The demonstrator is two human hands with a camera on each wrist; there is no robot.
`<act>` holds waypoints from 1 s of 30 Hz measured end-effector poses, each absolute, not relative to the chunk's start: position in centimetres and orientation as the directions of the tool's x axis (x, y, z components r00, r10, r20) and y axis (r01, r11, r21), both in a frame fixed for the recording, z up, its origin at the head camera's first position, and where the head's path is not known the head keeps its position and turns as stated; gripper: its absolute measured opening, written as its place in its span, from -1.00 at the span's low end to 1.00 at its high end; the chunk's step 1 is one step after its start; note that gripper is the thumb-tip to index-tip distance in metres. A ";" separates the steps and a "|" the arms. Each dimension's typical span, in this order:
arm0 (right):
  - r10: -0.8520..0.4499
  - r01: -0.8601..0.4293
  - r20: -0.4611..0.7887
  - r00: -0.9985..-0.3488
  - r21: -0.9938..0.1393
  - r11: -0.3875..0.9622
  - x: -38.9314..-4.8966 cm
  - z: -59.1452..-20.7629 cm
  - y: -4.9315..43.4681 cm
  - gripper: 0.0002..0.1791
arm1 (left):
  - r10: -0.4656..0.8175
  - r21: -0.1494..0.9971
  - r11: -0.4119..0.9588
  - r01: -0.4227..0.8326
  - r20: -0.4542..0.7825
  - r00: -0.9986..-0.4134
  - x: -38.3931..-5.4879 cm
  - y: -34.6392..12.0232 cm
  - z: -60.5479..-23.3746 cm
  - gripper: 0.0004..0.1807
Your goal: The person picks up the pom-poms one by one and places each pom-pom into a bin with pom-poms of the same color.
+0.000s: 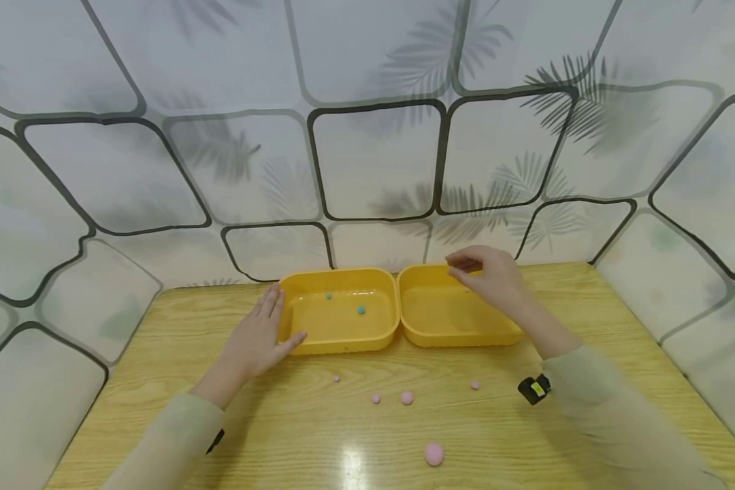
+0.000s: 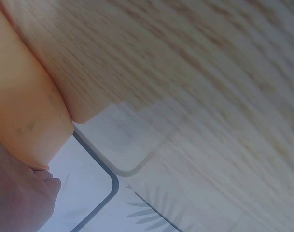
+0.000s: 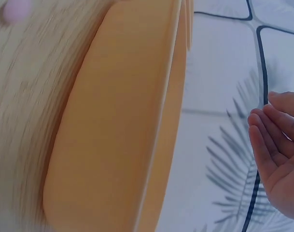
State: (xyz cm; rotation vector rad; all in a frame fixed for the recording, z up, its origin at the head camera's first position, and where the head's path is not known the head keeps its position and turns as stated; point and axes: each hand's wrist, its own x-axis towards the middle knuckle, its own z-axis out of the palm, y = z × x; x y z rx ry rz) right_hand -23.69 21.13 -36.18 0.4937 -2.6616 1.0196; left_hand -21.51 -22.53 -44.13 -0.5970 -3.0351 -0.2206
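Observation:
Two yellow trays stand side by side at the back of the table. My left hand (image 1: 260,340) rests against the left end of the left tray (image 1: 318,327), its fingers along the end and its thumb over the front rim. Inside that tray lie a blue ball (image 1: 361,309) and a smaller blue ball (image 1: 329,297). Over the right tray (image 1: 437,313) hovers my right hand (image 1: 493,275), fingers loosely bent, the thumb apart from them. In the right wrist view nothing shows between those fingers (image 3: 262,150). The hand hides part of the right tray, where a small reddish spot shows.
On the wooden table (image 1: 282,435) in front of the trays lie several pink balls, the largest (image 1: 433,454) nearest to me. A black strap piece (image 1: 535,388) shows by the right sleeve. A patterned cloth wall (image 1: 380,163) rises close behind the trays.

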 end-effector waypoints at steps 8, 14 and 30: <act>-0.234 -0.397 0.396 -0.888 -0.403 0.824 -22.5 -36.3 24.9 -0.71 | 0.375 0.128 0.916 0.381 0.069 -0.924 -21.6 -22.5 -44.1 0.08; -0.252 -0.344 0.330 -0.910 -0.260 0.902 -21.7 -36.6 27.0 -0.60 | 0.379 0.123 0.914 0.386 0.074 -0.922 -21.5 -22.5 -43.8 0.09; -0.314 -0.345 0.247 -0.917 -0.092 0.934 -21.8 -41.6 30.6 -0.24 | 0.382 0.118 0.914 0.388 0.068 -0.922 -21.6 -22.6 -43.9 0.10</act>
